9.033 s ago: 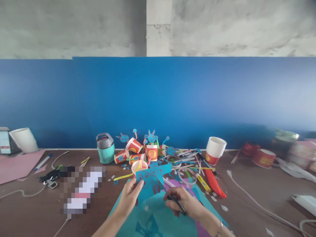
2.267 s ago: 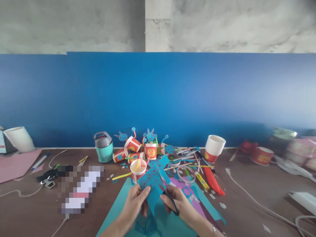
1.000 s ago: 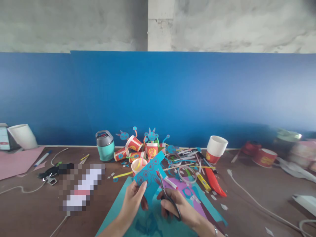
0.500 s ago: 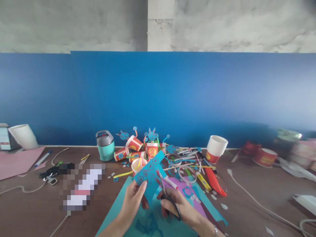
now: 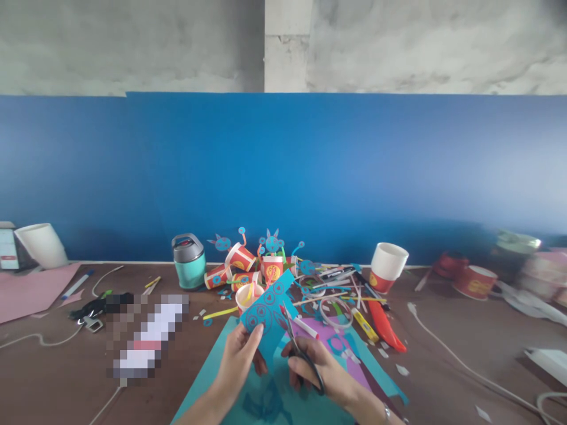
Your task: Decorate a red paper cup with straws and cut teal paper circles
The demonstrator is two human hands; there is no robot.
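Between thumb and fingers, my left hand (image 5: 241, 354) pinches a blue sheet of paper (image 5: 268, 304) with red and purple drawn circles and a face with pointed ears. My right hand (image 5: 312, 366) grips black-handled scissors (image 5: 291, 336), their blades pointing up at the paper's right edge beside the drawn ears. Whether the blades touch the paper I cannot tell. Under both hands lies a larger teal sheet (image 5: 208, 372), with a dark blue paper scrap (image 5: 268, 407) on it. Just behind the held paper stands a paper cup (image 5: 244, 295) with straws.
Decorated red-and-white cups (image 5: 241, 258) cluster at the back beside a teal flask (image 5: 189, 262). Pens and straws (image 5: 332, 286) heap to their right, near a yellow box (image 5: 365, 326) and stacked cups (image 5: 388, 265). A cable (image 5: 460, 363) runs along the right side.
Almost nothing differs. Both hands, the paper and the scissors keep practically the same positions.
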